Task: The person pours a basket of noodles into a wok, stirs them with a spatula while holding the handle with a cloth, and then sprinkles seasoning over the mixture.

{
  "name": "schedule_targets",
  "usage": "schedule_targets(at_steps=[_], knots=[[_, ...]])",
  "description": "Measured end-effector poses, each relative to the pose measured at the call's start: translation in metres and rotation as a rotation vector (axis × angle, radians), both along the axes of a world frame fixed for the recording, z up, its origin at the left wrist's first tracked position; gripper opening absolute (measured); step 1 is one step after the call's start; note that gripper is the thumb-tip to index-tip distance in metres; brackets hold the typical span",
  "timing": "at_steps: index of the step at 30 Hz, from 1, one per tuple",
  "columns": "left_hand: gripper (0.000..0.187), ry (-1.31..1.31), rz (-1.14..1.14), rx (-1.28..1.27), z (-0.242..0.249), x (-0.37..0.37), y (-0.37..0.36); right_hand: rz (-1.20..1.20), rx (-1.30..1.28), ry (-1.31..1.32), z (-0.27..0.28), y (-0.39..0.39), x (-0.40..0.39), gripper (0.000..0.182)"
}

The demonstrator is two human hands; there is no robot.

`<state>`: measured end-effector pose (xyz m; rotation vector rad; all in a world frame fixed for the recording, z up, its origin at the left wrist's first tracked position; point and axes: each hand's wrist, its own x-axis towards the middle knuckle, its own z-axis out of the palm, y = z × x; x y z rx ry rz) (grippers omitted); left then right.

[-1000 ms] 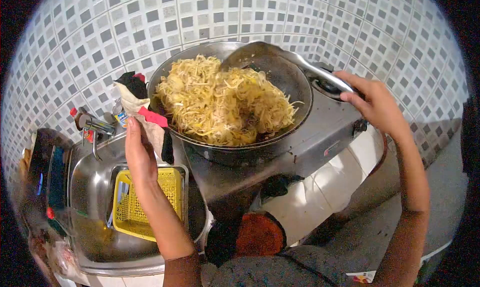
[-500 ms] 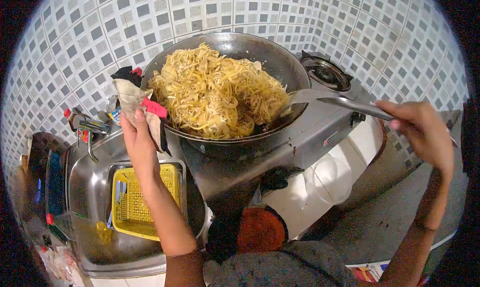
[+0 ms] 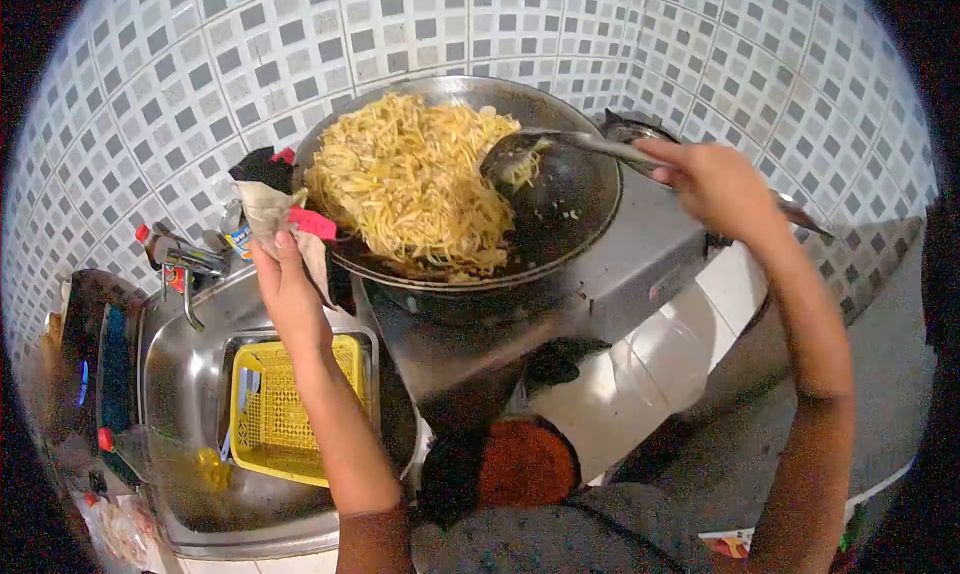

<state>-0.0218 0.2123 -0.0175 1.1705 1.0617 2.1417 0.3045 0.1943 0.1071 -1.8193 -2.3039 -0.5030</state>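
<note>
A large dark wok sits on the stove, with a big heap of yellow noodles on its left side. My left hand grips a beige cloth at the wok's left edge, where a pink piece also shows. My right hand is closed round the handle of a metal spatula. The spatula's blade is inside the wok at the right side of the heap, with a few noodle strands at it.
Left of the stove is a steel sink holding a yellow basket, with a faucet and a can behind it. A second burner lies behind right. The tiled wall stands behind the wok.
My right hand and the spatula have moved left and inward over the wok. The noodles now lie further left, baring more of the wok's right side. My left hand still grips the cloth.
</note>
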Motion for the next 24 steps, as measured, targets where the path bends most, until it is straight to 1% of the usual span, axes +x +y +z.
schedule_targets(at_steps=[1, 2, 3, 5, 7, 11, 13, 16, 19, 21, 22, 23, 24], knots=[[0.037, -0.020, 0.006, 0.005, -0.002, -0.002, 0.002, 0.028, -0.030, 0.074, 0.013, -0.002, 0.004, 0.031], [0.039, -0.042, 0.022, -0.011, -0.001, -0.001, 0.002, 0.145, -0.018, 0.077, 0.023, 0.004, 0.020, 0.033], [0.039, -0.034, 0.024, -0.004, 0.000, 0.000, 0.001, 0.201, -0.040, 0.081, 0.038, 0.003, 0.025, 0.033], [0.038, -0.011, 0.013, -0.002, 0.002, 0.002, -0.001, 0.111, -0.044, 0.112, 0.058, 0.005, 0.018, 0.033], [0.038, -0.035, -0.049, 0.005, -0.001, 0.000, 0.000, 0.218, 0.045, 0.122, 0.059, 0.038, 0.018, 0.030], [0.039, -0.036, -0.065, -0.024, 0.002, -0.002, -0.003, 0.113, -0.020, -0.050, 0.054, 0.115, -0.015, 0.032], [0.040, -0.041, -0.061, -0.020, 0.002, -0.004, -0.003, 0.115, -0.047, -0.221, 0.048, 0.151, -0.036, 0.029], [0.039, -0.059, -0.082, -0.022, 0.006, -0.002, -0.006, -0.086, -0.218, -0.205, 0.048, 0.157, -0.084, 0.027], [0.038, -0.061, -0.091, -0.006, 0.007, -0.001, -0.006, -0.077, -0.363, -0.248, 0.048, 0.174, -0.125, 0.027], [0.036, -0.063, -0.072, -0.025, 0.010, 0.002, -0.009, 0.021, -0.454, 0.151, 0.053, 0.170, -0.145, 0.025], [0.036, -0.055, -0.068, -0.021, 0.009, 0.001, -0.008, 0.016, -0.393, -0.024, 0.058, 0.149, -0.161, 0.025], [0.035, -0.045, -0.068, -0.018, 0.008, 0.001, -0.007, 0.016, -0.410, -0.151, 0.066, 0.139, -0.171, 0.026], [0.035, -0.092, -0.101, -0.002, 0.006, 0.001, -0.006, 0.023, -0.423, -0.277, 0.075, 0.129, -0.180, 0.028]])
